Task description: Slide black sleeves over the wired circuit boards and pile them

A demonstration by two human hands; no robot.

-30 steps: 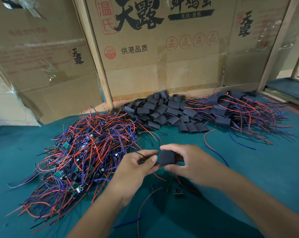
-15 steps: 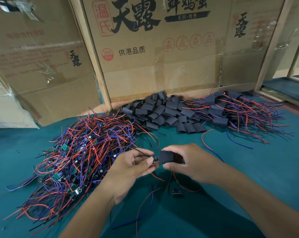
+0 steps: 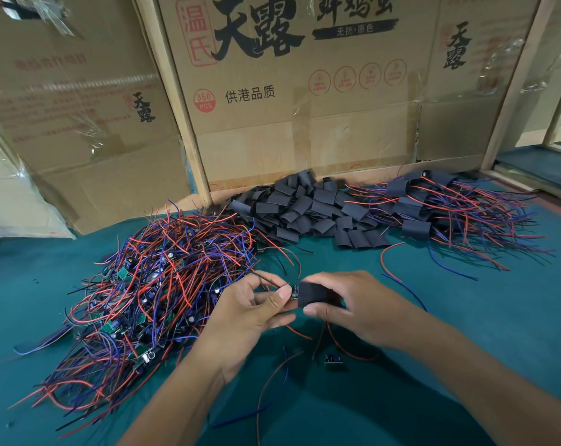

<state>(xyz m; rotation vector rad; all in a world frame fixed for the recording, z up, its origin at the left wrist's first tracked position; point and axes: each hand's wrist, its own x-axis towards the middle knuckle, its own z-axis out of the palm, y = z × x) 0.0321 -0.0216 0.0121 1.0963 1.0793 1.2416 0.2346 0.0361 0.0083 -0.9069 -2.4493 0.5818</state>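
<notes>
Still pinching circuit board in left hand fingers, right hand fingers clamped on black sleeve, slid slightly off.

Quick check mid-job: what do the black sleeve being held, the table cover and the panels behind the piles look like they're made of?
Sleeve: thin matte black flexible tubing, likely plastic or rubber; the loose ones in the sleeve pile lie flattened and creased.
Table cover: teal, dull and without glare, probably felt or fabric.
Panels: brown corrugated cardboard, going by printed box markings, fold lines and shiny clear tape.
</notes>
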